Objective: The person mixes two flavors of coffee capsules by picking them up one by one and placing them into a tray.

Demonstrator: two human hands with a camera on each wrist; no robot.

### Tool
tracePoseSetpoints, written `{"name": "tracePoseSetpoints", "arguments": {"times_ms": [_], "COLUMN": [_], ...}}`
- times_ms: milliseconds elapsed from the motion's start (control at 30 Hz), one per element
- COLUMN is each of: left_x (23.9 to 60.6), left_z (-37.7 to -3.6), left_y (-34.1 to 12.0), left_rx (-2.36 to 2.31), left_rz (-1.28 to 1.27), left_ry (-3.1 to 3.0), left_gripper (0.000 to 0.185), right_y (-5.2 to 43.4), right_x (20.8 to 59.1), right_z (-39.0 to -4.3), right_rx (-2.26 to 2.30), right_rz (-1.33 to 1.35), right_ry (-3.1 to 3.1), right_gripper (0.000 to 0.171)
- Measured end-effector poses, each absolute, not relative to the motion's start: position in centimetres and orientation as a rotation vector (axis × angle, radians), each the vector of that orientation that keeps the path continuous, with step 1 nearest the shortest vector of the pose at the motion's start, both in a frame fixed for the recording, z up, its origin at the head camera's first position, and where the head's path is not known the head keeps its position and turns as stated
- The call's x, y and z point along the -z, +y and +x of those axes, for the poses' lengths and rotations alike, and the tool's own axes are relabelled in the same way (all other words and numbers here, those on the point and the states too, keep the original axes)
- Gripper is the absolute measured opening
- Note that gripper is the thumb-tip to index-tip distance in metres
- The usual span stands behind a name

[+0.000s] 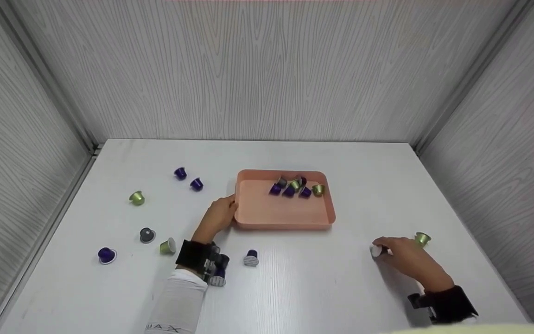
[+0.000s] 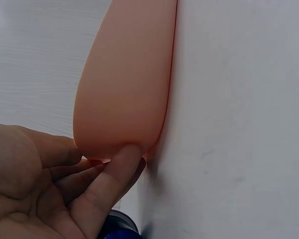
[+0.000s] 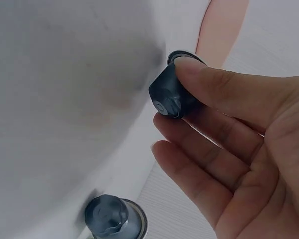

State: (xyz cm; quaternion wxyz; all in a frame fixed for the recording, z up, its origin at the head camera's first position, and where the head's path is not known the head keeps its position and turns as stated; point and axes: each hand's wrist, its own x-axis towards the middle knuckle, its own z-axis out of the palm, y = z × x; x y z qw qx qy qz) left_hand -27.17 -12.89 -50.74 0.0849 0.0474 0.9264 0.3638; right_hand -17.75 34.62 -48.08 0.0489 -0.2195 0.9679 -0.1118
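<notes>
A pink tray (image 1: pixel 262 199) lies on the table with several coffee capsules (image 1: pixel 289 191), purple, green and dark, toward its back right. At the tray's left side, my left hand (image 1: pixel 220 214) grips its wall; the left wrist view shows the fingers and thumb against the rounded tray end (image 2: pixel 124 89). Far to the right, my right hand (image 1: pixel 403 254) pinches a dark coffee capsule (image 3: pixel 166 92) between thumb and fingers, its pale lid (image 1: pixel 376 251) facing left. Just behind this hand sits a green capsule (image 1: pixel 422 239). In the right wrist view another capsule (image 3: pixel 112 216) stands below the fingers.
Left of the tray lie purple capsules (image 1: pixel 196 184), green capsules (image 1: pixel 137 198) and a grey capsule (image 1: pixel 147 235). More purple capsules (image 1: pixel 251 259) lie in front of it, some partly behind my left wrist. Grey wood-grain panels (image 1: pixel 257 69) enclose the white table (image 1: pixel 304 283).
</notes>
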Motion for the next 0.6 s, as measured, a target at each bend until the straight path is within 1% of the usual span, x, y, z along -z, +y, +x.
{"name": "tracePoseSetpoints", "arguments": {"times_ms": [100,300,600], "left_x": [50.8,50.8,50.7], "left_z": [-27.1,-27.0,-27.1], "left_y": [-12.8,-12.9,-12.8], "left_rx": [-1.096,-1.088,-1.092], "left_rz": [0.149,0.181,0.132], "left_ry": [2.766,2.781,2.752], "left_gripper": [0.042,0.04,0.042], "right_y": [34.5,34.0,32.8], "right_x": [47.8,47.2,46.8], "right_z": [-18.1,-18.8,-20.4], "right_rx": [0.344,0.341,0.418], "right_rz": [-0.657,-0.735,-0.819], "right_ry": [2.959,3.011,3.089], "right_gripper": [0.03,0.029,0.03]}}
